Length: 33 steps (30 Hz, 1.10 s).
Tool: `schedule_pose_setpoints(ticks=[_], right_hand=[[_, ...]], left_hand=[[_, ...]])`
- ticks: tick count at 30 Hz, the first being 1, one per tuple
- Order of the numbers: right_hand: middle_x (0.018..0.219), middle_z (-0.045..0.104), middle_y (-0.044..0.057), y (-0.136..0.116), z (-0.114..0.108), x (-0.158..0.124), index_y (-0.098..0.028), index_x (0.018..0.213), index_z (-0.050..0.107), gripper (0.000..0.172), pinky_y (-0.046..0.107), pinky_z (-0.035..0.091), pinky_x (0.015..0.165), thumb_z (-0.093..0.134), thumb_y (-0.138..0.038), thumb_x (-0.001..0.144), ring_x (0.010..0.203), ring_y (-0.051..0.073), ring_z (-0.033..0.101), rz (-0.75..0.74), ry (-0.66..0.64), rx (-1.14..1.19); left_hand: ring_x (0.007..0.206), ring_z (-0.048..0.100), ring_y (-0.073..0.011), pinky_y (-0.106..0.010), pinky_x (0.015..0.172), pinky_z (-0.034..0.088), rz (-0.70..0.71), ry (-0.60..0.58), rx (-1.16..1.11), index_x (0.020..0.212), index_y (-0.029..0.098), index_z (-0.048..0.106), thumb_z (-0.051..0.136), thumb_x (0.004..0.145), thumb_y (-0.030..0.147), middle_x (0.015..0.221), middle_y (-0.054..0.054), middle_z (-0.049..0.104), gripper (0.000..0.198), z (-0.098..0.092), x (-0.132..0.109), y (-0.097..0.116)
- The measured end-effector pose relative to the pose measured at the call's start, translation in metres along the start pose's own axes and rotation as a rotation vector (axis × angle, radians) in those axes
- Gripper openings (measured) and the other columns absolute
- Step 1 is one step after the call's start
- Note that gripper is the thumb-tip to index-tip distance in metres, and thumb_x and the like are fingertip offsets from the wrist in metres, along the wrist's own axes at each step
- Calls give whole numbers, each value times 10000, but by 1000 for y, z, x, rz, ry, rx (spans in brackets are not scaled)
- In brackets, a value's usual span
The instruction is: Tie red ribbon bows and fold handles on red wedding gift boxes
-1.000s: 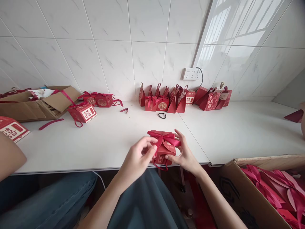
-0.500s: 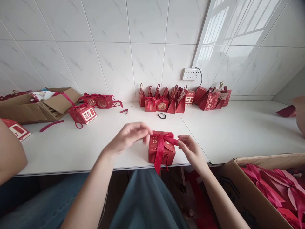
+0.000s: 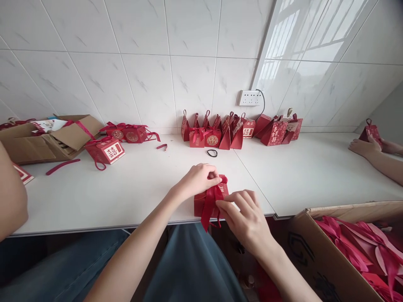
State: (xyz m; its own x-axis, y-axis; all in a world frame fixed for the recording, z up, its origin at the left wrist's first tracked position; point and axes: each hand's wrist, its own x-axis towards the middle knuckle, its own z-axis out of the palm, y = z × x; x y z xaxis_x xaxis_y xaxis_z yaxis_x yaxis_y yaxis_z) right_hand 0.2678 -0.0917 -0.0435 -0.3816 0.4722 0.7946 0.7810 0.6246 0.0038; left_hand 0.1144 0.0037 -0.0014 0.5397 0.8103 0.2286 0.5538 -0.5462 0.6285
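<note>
A red gift box stands at the front edge of the white table, with a red ribbon over its top and one tail hanging down its front. Above the top of the box, my left hand pinches the ribbon near its loop. My right hand is closed at the box's front right, thumb and index finger on the ribbon. Part of the box is hidden behind both hands.
Several red boxes line the wall, with a black band before them. Cardboard boxes stand at left and lower right. Another person's hands hold a red box at far right; an arm is at left.
My left hand has moved right onto the ribbon and closed on it. My right hand has moved left and down to the box front. Another person's hands have appeared at far right.
</note>
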Motion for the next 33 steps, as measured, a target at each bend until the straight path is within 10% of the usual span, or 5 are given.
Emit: schedule_pose_setpoints(ticks=[14, 19, 24, 33], right_hand=[[667, 608, 2, -10, -2, -5, -172, 804, 595, 113, 311, 333, 659, 541, -87, 857, 594, 124, 469, -81, -23, 53], [661, 576, 14, 19, -1, 4, -188, 754, 551, 220, 288, 391, 624, 434, -302, 901, 612, 141, 522, 383, 2, 453], [525, 370, -31, 56, 16, 24, -196, 609, 483, 490, 256, 283, 485, 340, -585, 870, 489, 116, 350, 964, -198, 561], [489, 245, -50, 56, 39, 48, -215, 510, 238, 473, 258, 188, 465, 463, -524, 787, 489, 94, 235, 901, -336, 501]], left_hand=[[673, 590, -158, -277, 673, 433, -51, 106, 14, 688, 187, 583, 535, 819, 261, 742, -7, 660, 158, 14, 2, -1], [878, 589, -167, -263, 775, 429, -77, 264, -223, 884, 204, 582, 469, 868, 435, 937, -19, 648, 258, 1, -4, -11], [647, 509, -157, -270, 616, 364, -338, 316, -228, 639, 196, 449, 421, 852, 539, 641, 11, 503, 405, -7, -17, -31], [769, 544, -151, -252, 682, 391, -289, 198, -435, 837, 196, 582, 530, 804, 438, 842, -8, 597, 250, 4, -17, -38]])
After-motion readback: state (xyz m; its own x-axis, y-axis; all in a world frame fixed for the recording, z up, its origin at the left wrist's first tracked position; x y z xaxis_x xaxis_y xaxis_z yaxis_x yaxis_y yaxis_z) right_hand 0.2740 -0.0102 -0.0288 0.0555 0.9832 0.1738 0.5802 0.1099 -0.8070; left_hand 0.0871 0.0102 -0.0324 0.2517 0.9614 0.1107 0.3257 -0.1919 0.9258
